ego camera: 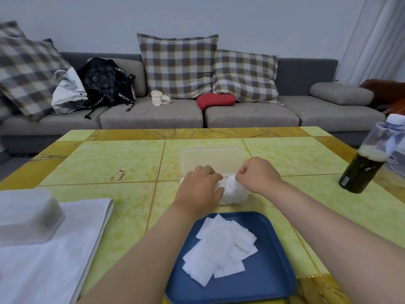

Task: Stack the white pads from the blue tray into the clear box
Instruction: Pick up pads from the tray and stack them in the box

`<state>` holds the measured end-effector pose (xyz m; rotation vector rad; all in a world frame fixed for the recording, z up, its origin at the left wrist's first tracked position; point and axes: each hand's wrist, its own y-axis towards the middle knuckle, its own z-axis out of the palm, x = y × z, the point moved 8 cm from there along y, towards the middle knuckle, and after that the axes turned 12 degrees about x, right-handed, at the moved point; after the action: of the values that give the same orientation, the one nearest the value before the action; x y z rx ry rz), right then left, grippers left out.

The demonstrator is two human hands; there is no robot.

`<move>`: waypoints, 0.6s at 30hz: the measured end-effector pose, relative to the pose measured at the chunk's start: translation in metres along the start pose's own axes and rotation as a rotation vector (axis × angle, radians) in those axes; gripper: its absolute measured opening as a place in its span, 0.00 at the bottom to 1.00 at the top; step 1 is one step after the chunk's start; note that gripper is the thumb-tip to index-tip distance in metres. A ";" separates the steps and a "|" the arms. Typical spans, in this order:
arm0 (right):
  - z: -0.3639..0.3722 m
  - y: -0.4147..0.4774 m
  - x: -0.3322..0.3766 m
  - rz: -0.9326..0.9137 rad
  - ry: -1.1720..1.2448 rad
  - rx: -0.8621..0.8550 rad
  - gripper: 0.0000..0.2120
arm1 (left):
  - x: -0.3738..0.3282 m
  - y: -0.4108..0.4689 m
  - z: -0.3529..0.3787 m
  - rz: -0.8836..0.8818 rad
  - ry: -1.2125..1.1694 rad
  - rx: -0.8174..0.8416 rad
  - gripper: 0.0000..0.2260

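A blue tray lies at the table's near edge with several white pads piled loosely on it. Beyond it stands the clear box, its lid flipped open toward the sofa. White pads fill the box in a bunched heap. My left hand rests palm down on the left side of that heap, fingers curled over it. My right hand pinches the pads at the box's right end. Both hands hide much of the box.
A dark green bottle with a clear upper part stands at the table's right edge. At the near left, a frosted plastic container sits on a folded white towel. A grey sofa with checked cushions runs behind the table.
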<state>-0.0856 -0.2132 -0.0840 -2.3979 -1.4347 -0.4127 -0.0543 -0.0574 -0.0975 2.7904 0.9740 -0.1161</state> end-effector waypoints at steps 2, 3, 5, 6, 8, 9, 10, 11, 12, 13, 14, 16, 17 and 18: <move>0.000 -0.010 -0.001 -0.094 0.015 -0.025 0.10 | -0.001 -0.007 0.006 0.011 -0.014 0.041 0.22; 0.001 -0.017 0.001 -0.160 -0.016 -0.034 0.10 | -0.004 -0.010 0.010 0.018 -0.013 0.092 0.24; 0.011 -0.030 0.010 -0.311 -0.167 0.017 0.18 | -0.014 -0.013 0.022 0.038 0.012 0.222 0.28; 0.021 -0.035 0.014 -0.373 -0.231 0.085 0.23 | -0.018 -0.014 0.028 0.038 0.007 0.287 0.31; 0.039 -0.044 0.017 -0.432 -0.288 0.241 0.30 | -0.021 -0.014 0.031 0.026 -0.036 0.354 0.33; 0.046 -0.047 0.015 -0.429 -0.311 0.297 0.32 | -0.020 -0.014 0.029 0.019 -0.045 0.346 0.32; 0.049 -0.048 0.010 -0.408 -0.346 0.332 0.32 | -0.017 -0.014 0.026 -0.001 -0.015 0.321 0.32; 0.052 -0.047 0.006 -0.380 -0.398 0.350 0.32 | -0.011 -0.016 0.024 -0.036 0.039 0.286 0.32; 0.053 -0.046 0.003 -0.351 -0.452 0.349 0.33 | -0.004 -0.018 0.022 -0.085 0.090 0.263 0.32; 0.052 -0.046 0.001 -0.329 -0.491 0.340 0.33 | 0.004 -0.021 0.023 -0.131 0.112 0.262 0.32; 0.052 -0.045 0.001 -0.321 -0.505 0.328 0.34 | 0.009 -0.024 0.026 -0.163 0.102 0.284 0.33; 0.051 -0.046 0.006 -0.351 -0.475 0.303 0.36 | 0.013 -0.026 0.033 -0.169 0.047 0.338 0.34; 0.051 -0.046 0.009 -0.377 -0.453 0.293 0.37 | 0.012 -0.025 0.034 -0.157 0.033 0.351 0.34; 0.052 -0.047 0.012 -0.401 -0.437 0.293 0.36 | 0.011 -0.023 0.034 -0.145 0.026 0.358 0.34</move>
<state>-0.1174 -0.1617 -0.1210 -2.0364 -2.0124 0.2454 -0.0603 -0.0396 -0.1361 3.0405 1.2742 -0.3026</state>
